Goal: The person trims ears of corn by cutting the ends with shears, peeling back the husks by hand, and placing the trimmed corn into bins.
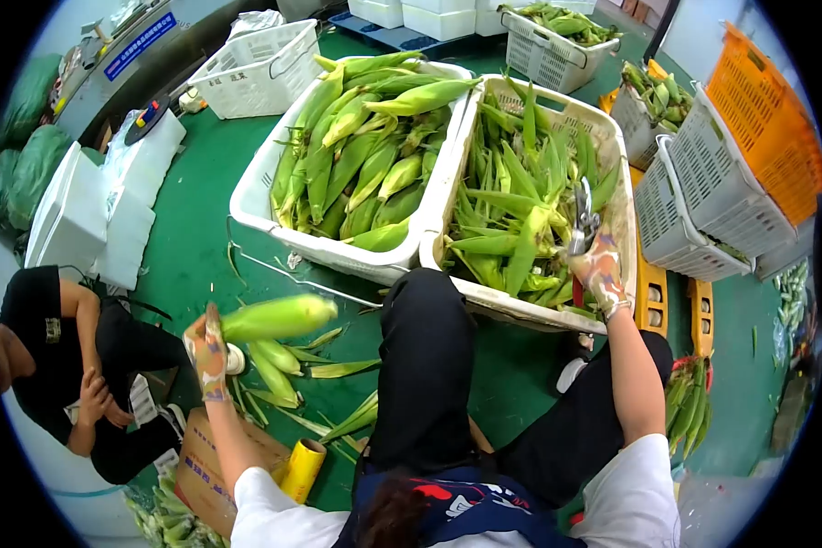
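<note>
the left hand (210, 358), in a patterned glove, is pinching a green corn ear (279, 318) at one end between thumb and fingers, probably so the rest stays free; the ear lies sideways above the green floor (192, 247), before the near edge of the left crate (248, 196). the right hand (601, 272) is closed around the pruning shears (580, 239), near the near right corner of the right crate (623, 196), blades directed away from the body, perhaps for safety; i cannot tell their opening. on a blue label (140, 46) are white chinese characters, and the carton (212, 470) has blue printing, both too small to read completely.
</note>
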Available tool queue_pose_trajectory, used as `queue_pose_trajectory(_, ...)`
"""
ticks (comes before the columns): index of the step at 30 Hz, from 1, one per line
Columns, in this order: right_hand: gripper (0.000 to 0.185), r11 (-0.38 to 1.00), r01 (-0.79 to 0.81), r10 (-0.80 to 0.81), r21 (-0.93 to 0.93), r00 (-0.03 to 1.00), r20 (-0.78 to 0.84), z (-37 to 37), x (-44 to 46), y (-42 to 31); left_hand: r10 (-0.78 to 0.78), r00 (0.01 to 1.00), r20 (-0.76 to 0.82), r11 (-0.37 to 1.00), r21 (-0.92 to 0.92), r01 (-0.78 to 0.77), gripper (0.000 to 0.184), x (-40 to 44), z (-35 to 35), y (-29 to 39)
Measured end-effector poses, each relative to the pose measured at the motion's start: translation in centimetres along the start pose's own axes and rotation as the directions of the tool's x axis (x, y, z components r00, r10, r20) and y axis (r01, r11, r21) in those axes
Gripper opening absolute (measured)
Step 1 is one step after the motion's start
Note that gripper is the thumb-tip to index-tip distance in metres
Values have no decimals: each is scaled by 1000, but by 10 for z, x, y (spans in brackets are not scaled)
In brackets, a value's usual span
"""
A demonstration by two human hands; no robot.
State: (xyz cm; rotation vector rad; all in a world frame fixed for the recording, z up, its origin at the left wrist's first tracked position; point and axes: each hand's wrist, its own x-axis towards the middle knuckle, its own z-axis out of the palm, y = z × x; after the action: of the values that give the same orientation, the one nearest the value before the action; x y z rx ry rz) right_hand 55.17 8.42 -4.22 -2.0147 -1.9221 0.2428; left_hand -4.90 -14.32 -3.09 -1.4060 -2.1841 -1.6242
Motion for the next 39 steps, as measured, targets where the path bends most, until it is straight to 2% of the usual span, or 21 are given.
queue_pose_trajectory(1, 50, 995, -89, 92, -35, 994, 65, -13, -14, -19, -237, 952, 192, 971, 15, 239, 39, 1, -18, -9)
queue_pose_trajectory(3, 51, 993, -114, 114, 30, 993, 15, -36, -37, -46, -413, 870, 270, 903, 243, 354, 47, -9, -15, 12)
queue_pose_trajectory(4, 51, 989, -118, 118, 84, 993, 7, -40, -38, -54, -275, 913, 302, 950, 228, 212, 45, -29, -15, -71)
queue_pose_trajectory(5, 48, 993, -92, 93, 74, 995, -21, -40, -39, -53, -369, 902, 222, 853, 467, 233, 43, -52, -9, -138)
queue_pose_trajectory(7, 48, 988, -142, 144, 52, 989, -40, -22, -33, -24, 141, 961, 240, 636, 722, -273, 33, -84, 3, -184)
queue_pose_trajectory(8, 48, 991, -135, 136, 25, 990, -24, -24, -36, -22, -417, 829, 372, 672, 740, 6, 28, -72, 4, -127)
queue_pose_trajectory(12, 56, 983, -170, 167, -64, 985, -50, -33, -41, -10, -457, 854, 248, 536, 843, 42, 29, -68, 5, -197)
queue_pose_trajectory(14, 54, 968, -251, 251, -12, 965, 73, -40, -35, -14, -809, 558, -186, 550, 95, 829, 28, -28, 16, -206)
queue_pose_trajectory(15, 52, 954, -297, 294, 36, 954, 65, -44, -35, -22, -415, 885, -209, 538, 728, 425, 33, -10, 34, -202)
queue_pose_trajectory(16, 55, 942, -334, 327, 42, 938, 115, -43, -32, -21, -221, 968, -115, 434, 878, 203, 44, 27, 60, -184)
queue_pose_trajectory(17, 58, 937, -350, 348, -6, 930, 119, -50, -27, -39, -209, 977, -38, 582, 798, 155, 51, 70, 95, -128)
queue_pose_trajectory(18, 62, 925, -375, 379, -55, 917, 127, -55, -26, -52, 74, 997, -24, 652, 757, -30, 53, 99, 139, -110)
queue_pose_trajectory(20, 85, 924, -298, 331, -240, 937, 112, -16, -28, -9, 275, 954, 120, 873, 385, -300, 41, 148, 230, -11)
queue_pose_trajectory(23, 68, 949, -272, 311, -161, 897, 316, -52, -26, -52, 509, 809, 293, 745, 322, -585, 41, 172, 366, 101)
queue_pose_trajectory(26, 45, 965, -249, 205, 80, 910, 361, -69, -28, -52, 696, 617, 367, 612, 146, -777, 57, 198, 516, 80)
queue_pose_trajectory(27, 42, 949, -286, 213, 135, 893, 397, -65, -29, -43, 515, 660, 547, 648, 256, -717, 70, 203, 552, 77)
queue_pose_trajectory(30, 41, 925, -38, 35, 377, 999, 15, -33, -39, -25, 203, 752, 628, 728, 417, -545, 82, 202, 570, 116)
queue_pose_trajectory(34, 40, 890, -22, 40, 456, 999, -29, -50, -30, -28, 28, 776, 630, 798, 454, -397, 47, 216, 591, 96)
queue_pose_trajectory(36, 42, 818, -55, 62, 572, 998, 7, -68, -19, -29, 497, 750, 436, 860, -136, -491, 52, 215, 598, 54)
queue_pose_trajectory(38, 42, 684, -222, 201, 695, 973, 112, -94, -8, -31, 459, 728, 508, 633, -763, 133, 66, 167, 569, 105)
queue_pose_trajectory(39, 53, 639, -354, 326, 683, 929, 175, -89, 9, -29, 513, 669, 537, 755, -653, -54, 74, 140, 516, 164)
